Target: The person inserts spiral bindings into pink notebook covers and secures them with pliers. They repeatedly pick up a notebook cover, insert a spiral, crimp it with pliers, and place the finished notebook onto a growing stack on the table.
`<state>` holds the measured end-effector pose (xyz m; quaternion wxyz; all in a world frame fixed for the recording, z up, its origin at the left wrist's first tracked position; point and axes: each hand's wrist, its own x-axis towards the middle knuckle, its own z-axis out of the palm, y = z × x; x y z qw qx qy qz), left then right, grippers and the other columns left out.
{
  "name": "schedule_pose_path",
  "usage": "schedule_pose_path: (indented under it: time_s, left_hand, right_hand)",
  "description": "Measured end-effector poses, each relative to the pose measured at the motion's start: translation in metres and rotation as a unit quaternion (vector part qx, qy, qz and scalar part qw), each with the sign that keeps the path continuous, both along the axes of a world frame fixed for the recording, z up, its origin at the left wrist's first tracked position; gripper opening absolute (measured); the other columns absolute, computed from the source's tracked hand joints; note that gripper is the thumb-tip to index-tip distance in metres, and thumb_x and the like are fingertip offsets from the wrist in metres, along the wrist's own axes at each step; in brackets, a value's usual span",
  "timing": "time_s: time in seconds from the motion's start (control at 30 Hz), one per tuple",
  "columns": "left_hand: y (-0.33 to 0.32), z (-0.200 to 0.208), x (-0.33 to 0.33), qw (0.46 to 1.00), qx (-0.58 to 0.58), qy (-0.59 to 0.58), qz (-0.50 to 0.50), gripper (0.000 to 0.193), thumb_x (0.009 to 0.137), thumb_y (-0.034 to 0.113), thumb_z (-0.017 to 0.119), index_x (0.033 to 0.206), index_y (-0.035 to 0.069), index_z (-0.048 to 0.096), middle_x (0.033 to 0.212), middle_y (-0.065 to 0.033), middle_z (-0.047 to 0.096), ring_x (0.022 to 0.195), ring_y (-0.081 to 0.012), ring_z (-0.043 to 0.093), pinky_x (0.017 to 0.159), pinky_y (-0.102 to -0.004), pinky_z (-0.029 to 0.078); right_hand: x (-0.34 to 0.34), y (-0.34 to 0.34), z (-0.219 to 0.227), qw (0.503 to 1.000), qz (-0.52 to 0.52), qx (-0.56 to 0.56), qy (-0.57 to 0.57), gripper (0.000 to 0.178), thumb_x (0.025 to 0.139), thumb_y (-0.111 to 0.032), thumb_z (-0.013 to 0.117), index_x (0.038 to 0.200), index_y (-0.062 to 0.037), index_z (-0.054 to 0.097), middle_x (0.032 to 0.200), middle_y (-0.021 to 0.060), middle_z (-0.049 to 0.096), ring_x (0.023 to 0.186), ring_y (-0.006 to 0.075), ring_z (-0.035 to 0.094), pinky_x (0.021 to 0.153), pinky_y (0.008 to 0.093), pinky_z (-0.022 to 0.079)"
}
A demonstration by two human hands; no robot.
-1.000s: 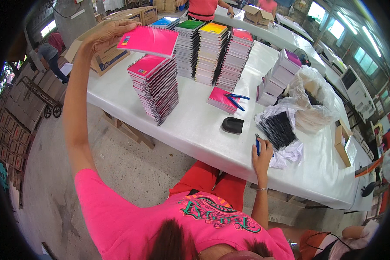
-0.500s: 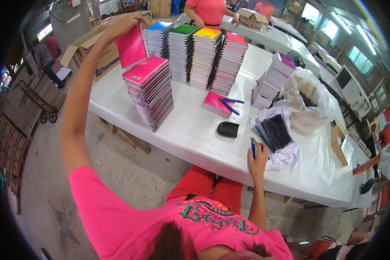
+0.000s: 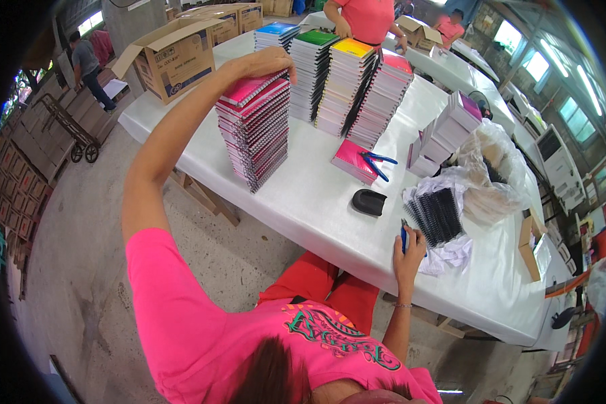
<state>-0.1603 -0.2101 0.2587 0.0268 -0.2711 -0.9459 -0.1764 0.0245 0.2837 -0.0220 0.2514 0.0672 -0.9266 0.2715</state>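
A: In the head view, where do we have our left hand (image 3: 266, 64)?

B: We have it over the top notebook (image 3: 249, 89) of the tall pink stack (image 3: 262, 145), palm down, fingers bent over the right edge. Whether we pinch the cover or merely rest on it, we cannot tell, since the hand hides the contact.

A: Which way does the stack lie from us?

B: Ahead and to our left, on the left part of the desk (image 3: 316, 202). Its long axis stands upright, and wire spines show on its right side. The top notebook's own long axis we cannot read, because our hand and forearm cover much of it.

A: And our right hand (image 3: 412, 252)?

B: We have it wrapped round blue-handled pliers (image 3: 404, 237) by the desk's near edge, well apart from the stack, with a black curved object (image 3: 368, 202) between. So our left is the nearer hand, directly above the stack.
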Motion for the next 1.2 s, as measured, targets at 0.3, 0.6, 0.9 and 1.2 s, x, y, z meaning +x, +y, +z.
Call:
schedule_pose_path:
  time_s: [0.3, 0.6, 0.9, 1.2]
  left_hand:
    - [0.007, -0.021, 0.002, 0.998, 0.048, 0.016, -0.028, 0.042, 0.089, 0.027, 0.041, 0.089, 0.002, 0.075, 0.091, -0.0099, 0.053, 0.092, -0.0237, 0.052, 0.085, -0.0309, 0.039]
    - [0.002, -0.031, 0.004, 0.996, 0.051, 0.044, -0.059, 0.044, 0.096, 0.025, 0.036, 0.092, 0.008, 0.076, 0.095, -0.0157, 0.055, 0.097, -0.0296, 0.053, 0.092, -0.0355, 0.039]
    - [0.03, 0.012, 0.041, 0.975, -0.051, 0.213, 0.029, 0.03, 0.091, 0.018, 0.047, 0.107, 0.012, 0.071, 0.104, -0.0123, 0.057, 0.106, -0.0296, 0.054, 0.095, -0.0411, 0.04]
    - [0.204, -0.01, 0.211, 0.903, 0.18, 0.296, -0.256, 0.032, 0.076, 0.014, 0.073, 0.108, 0.012, 0.07, 0.103, -0.0056, 0.063, 0.099, -0.0265, 0.061, 0.094, -0.0406, 0.045]
  right_hand:
    - [0.002, -0.001, 0.0, 1.0, 0.003, -0.002, 0.026, 0.035, 0.089, -0.017, 0.064, 0.122, -0.0055, 0.06, 0.126, 0.0254, 0.052, 0.119, 0.041, 0.048, 0.104, 0.0487, 0.035]
    - [0.002, -0.004, 0.004, 1.0, -0.006, -0.017, 0.021, 0.036, 0.087, -0.017, 0.066, 0.121, -0.0061, 0.061, 0.124, 0.0247, 0.053, 0.116, 0.0401, 0.049, 0.102, 0.048, 0.037]
    - [0.002, -0.005, 0.002, 0.999, -0.006, -0.028, 0.024, 0.036, 0.086, -0.017, 0.067, 0.12, -0.0072, 0.062, 0.124, 0.0219, 0.051, 0.116, 0.0401, 0.047, 0.101, 0.0484, 0.036]
    - [0.013, -0.122, 0.061, 0.827, 0.254, -0.46, -0.197, 0.029, 0.099, -0.027, 0.055, 0.11, -0.0026, 0.067, 0.106, 0.0096, 0.067, 0.094, 0.0202, 0.065, 0.085, 0.0316, 0.051]
